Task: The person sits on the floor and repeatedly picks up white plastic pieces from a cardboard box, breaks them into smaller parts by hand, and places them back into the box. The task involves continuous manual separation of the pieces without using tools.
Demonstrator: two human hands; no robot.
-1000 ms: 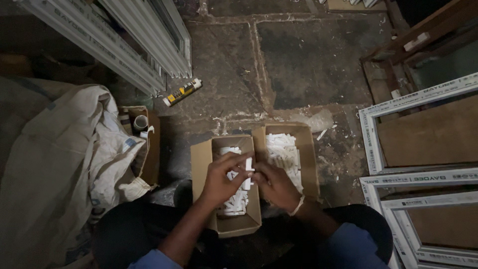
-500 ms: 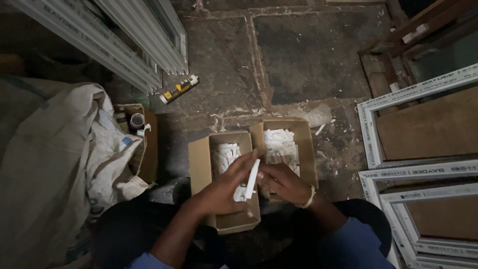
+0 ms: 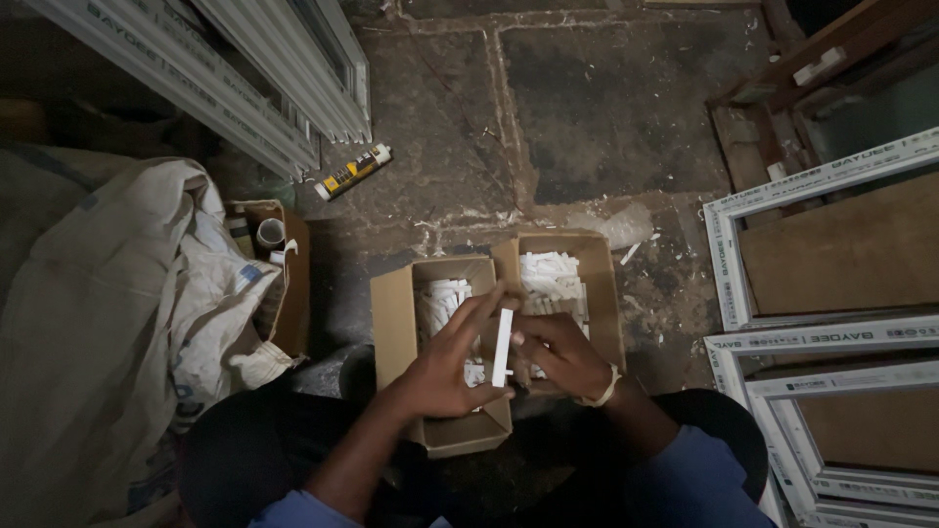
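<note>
Two open cardboard boxes stand side by side on the stone floor in front of my knees. The left box [image 3: 393, 323] and the right box [image 3: 604, 293] both hold several small white plastic pieces. My left hand [image 3: 445, 360] and my right hand [image 3: 558, 354] meet over the boxes and together hold one narrow white plastic strip [image 3: 503, 347], which stands nearly upright between them. My left fingers stretch along its left side; my right fingers curl at its lower right. A pale band sits on my right wrist.
A large pale woven sack [image 3: 108, 332] lies at the left, beside a small brown box [image 3: 289, 284] with tubes in it. A sealant cartridge [image 3: 352, 171] lies on the floor. White window frames [image 3: 812, 332] lie at the right; long white profiles [image 3: 245, 88] lean at upper left.
My hands have lifted a white strip out above the boxes and turned it nearly upright. The view has shifted slightly.
</note>
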